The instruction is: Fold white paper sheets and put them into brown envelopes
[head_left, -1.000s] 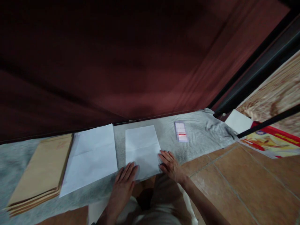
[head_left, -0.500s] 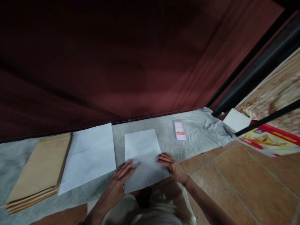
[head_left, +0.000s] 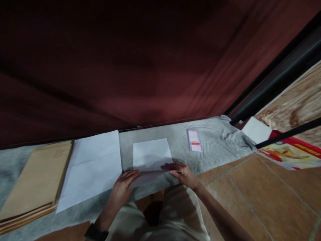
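A dark red fabric curtain [head_left: 150,67] fills the whole upper part of the frame in front of me, and brown square floor tiles [head_left: 250,201] spread over the lower right. Between them a long grey cloth covering [head_left: 215,134] runs from the left edge to right of centre. The person's pale trouser legs [head_left: 187,209] come in at the bottom centre. At the lower left lies a stack of tan paper envelopes [head_left: 37,180], and just to its right a broad white paper pile [head_left: 96,167], faintly creased across the middle. A thick black bar [head_left: 276,76] slants along the right side, with a flat red and yellow printed packet [head_left: 293,150] lower down at the right edge. Smaller than the pile is the single white paper sheet [head_left: 151,152] on the cloth, just below centre; its far part lies flat, while the near part is bent, shaded and blurred. The left hand [head_left: 122,185] is partly closed, fingers together, holding the sheet's left end; the right hand [head_left: 184,174], also partly closed, has the right end between its curled fingers. Smallest are a pixelated pinkish slip [head_left: 194,140] right of the sheet and a dark wristband [head_left: 96,231] on the left wrist.
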Action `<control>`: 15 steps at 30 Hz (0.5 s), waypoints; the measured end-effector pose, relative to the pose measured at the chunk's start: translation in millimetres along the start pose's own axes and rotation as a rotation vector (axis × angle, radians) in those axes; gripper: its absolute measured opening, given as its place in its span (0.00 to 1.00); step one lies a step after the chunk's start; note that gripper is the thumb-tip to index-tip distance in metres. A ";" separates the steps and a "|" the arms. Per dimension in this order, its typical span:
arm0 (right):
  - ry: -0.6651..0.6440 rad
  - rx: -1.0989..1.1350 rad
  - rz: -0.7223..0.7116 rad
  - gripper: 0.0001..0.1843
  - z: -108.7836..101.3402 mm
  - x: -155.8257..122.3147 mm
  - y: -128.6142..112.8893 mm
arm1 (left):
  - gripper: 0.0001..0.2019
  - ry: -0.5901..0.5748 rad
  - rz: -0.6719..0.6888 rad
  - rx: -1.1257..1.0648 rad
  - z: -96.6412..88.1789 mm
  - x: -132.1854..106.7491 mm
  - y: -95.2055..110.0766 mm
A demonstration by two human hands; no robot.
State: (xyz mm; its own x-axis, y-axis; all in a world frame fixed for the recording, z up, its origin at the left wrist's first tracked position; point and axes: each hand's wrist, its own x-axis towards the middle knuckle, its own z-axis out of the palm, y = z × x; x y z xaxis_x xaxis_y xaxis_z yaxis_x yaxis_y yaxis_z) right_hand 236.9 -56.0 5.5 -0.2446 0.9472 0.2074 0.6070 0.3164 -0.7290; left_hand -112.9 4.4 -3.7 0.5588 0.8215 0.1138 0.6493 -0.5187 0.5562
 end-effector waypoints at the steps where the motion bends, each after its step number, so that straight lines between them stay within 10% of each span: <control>1: 0.014 0.000 0.052 0.16 0.1 3.4 -0.3 | 0.20 0.050 -0.035 -0.030 2.4 3.3 0.2; 9: 0.186 0.102 0.273 0.16 9.9 26.9 10.1 | 0.17 0.248 -0.441 -0.262 7.0 25.7 11.6; 15: 0.237 0.000 0.330 0.13 16.0 40.0 15.4 | 0.15 0.291 -0.498 -0.226 6.3 38.4 15.6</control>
State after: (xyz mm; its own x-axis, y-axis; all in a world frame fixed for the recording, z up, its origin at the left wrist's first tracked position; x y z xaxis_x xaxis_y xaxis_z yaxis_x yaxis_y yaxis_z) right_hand 224.3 -14.1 -7.8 0.1447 0.9836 0.1073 0.6236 -0.0065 -0.7817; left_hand -78.0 26.4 4.2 0.0323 0.9995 -0.0027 0.6527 -0.0190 0.7574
